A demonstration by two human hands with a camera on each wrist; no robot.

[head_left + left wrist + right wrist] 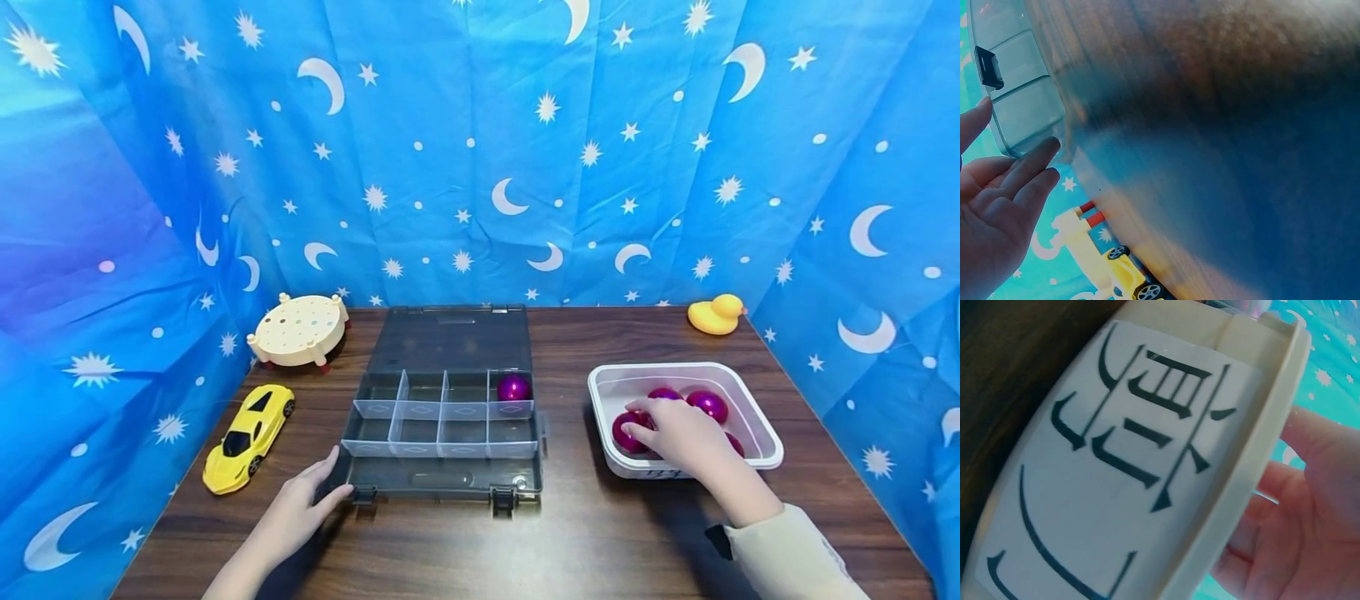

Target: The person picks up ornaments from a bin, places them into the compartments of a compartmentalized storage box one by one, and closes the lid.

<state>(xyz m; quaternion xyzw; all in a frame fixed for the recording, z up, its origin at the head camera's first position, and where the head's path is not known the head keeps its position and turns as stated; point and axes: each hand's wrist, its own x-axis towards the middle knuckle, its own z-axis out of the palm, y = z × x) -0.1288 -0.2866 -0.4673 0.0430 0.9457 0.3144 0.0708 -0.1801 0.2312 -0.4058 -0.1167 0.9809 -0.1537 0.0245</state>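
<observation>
My left hand (300, 504) rests its extended fingers against the front left corner of a dark, translucent compartment box (442, 482). The box lies with its lid (453, 342) folded back. One shiny magenta ball (513, 388) sits in its back right compartment. Over on the right, my right hand (686, 437) reaches into a white plastic tub (765, 454) among several magenta balls. Its thumb and forefinger are at the leftmost ball (627, 440); whether they grip it cannot be made out. In the right wrist view the tub's wall (1116, 462) hides the fingertips.
A yellow toy car (251, 437) and a cream pegged stand (300, 329) are left of the box. A yellow rubber duck (716, 315) sits at the back right. Blue star-patterned cloth (465, 167) encloses the wooden table (570, 533) at the back and sides.
</observation>
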